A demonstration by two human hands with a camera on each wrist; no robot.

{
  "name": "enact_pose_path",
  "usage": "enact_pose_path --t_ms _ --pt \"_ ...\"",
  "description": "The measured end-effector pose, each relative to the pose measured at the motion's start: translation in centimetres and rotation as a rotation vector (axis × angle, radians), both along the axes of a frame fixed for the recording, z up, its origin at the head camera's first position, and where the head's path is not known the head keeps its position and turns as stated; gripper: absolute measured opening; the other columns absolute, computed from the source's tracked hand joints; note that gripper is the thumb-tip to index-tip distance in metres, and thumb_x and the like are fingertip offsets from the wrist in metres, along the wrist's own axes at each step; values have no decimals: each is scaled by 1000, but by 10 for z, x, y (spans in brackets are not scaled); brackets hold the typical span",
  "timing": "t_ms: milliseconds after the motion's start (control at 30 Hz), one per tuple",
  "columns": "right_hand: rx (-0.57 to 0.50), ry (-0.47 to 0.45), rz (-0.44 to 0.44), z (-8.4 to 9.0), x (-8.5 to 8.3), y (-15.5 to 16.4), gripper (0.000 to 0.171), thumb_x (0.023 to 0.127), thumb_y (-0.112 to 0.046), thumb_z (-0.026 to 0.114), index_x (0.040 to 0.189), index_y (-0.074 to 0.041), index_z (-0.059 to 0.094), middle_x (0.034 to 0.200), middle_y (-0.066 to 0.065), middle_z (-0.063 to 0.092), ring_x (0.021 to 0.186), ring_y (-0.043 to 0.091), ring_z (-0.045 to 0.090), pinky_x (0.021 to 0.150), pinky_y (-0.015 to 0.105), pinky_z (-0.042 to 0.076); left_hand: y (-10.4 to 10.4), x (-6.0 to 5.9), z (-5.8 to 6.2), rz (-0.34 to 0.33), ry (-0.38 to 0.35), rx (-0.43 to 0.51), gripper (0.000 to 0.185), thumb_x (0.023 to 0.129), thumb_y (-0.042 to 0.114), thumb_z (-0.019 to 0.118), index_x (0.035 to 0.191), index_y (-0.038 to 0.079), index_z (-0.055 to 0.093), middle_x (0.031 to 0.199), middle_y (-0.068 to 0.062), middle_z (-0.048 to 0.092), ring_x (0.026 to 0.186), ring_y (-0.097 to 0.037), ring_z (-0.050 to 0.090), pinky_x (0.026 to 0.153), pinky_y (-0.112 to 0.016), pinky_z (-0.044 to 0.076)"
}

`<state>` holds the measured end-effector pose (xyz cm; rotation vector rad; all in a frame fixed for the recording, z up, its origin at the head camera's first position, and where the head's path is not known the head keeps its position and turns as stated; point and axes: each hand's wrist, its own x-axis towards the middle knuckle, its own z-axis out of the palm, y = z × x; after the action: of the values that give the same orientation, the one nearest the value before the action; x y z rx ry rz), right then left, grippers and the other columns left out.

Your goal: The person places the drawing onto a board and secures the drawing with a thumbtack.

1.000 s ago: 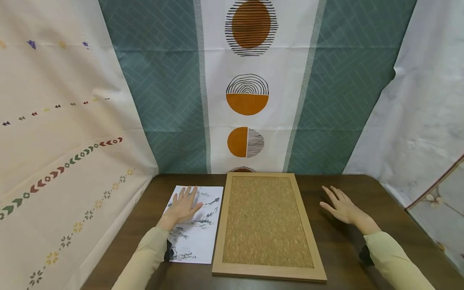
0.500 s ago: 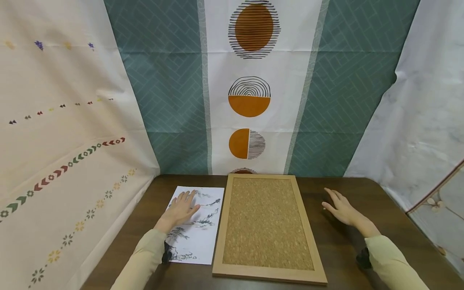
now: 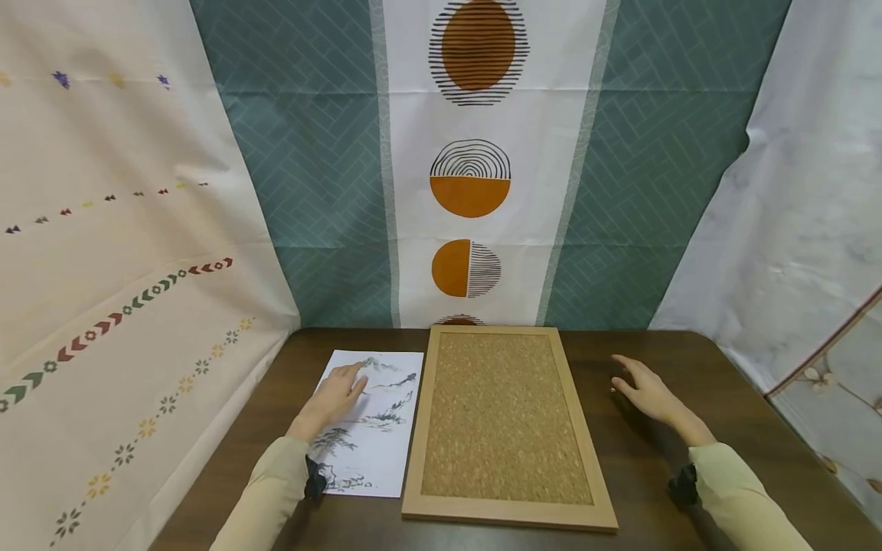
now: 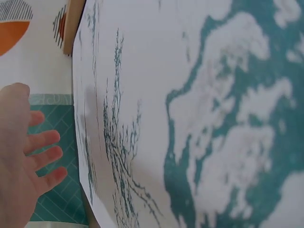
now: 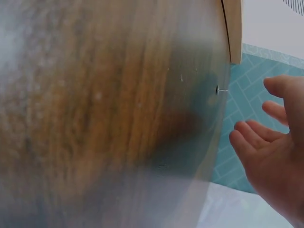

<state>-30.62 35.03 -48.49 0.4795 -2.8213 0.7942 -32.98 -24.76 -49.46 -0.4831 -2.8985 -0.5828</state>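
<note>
A white sheet of paper point(image 3: 393, 448) printed with an ink landscape lies on the dark wooden table. Over its upper left part my left hand point(image 3: 333, 394) hovers, fingers relaxed and a little bent, holding nothing. In the left wrist view the fingers point(image 4: 45, 137) are spread apart from the paper's printed face. To the right of the sheet lies a cork board point(image 3: 506, 421) with a pale wooden frame. Beyond it my right hand point(image 3: 651, 394) floats over the bare wood, its fingers loosely extended. Tiny bright specks point(image 3: 612, 389) show by the right thumb.
The brown table point(image 3: 648, 497) has rounded far corners. A green and white cloth point(image 3: 475, 214) with orange circles hangs behind it. Patterned pale cloths point(image 3: 138, 306) flank the sides. In the right wrist view a small dark thing point(image 5: 217, 89) sits near the table's edge.
My left hand has drawn slightly down and left, its fingers closer together and more bent. The fingers of my right hand have also come together. The paper and board stay put.
</note>
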Motion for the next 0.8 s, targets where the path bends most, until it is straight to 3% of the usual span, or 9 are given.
enact_pose_path --t_ms 200,433,600,800 --pt "-40 10 -15 -1 0 -1 43 98 -9 53 136 9 46 133 34 50 113 50 54 88 60 47 -2 -2 -1 -1 -25 101 44 103 21 44 139 -6 46 134 -29 53 126 -46 47 105 -57 37" --pt "-65 13 -34 -6 -3 0 35 95 -4 54 128 8 54 124 34 57 107 47 60 85 57 50 0 1 1 95 -34 199 43 103 21 43 136 -6 48 123 -26 60 115 -40 57 97 -53 46" --pt "-55 3 -55 -7 -4 0 29 94 -3 55 121 7 60 117 32 60 104 46 61 85 56 51 -1 2 3 106 -17 260 37 102 18 46 129 -5 54 111 -23 66 102 -37 63 88 -51 50" --pt "-21 32 -62 -9 -4 2 22 90 -1 60 110 4 67 109 28 64 95 42 65 80 53 52 -4 5 5 163 -30 335 34 101 17 45 125 -3 59 109 -22 68 100 -36 64 85 -50 51"
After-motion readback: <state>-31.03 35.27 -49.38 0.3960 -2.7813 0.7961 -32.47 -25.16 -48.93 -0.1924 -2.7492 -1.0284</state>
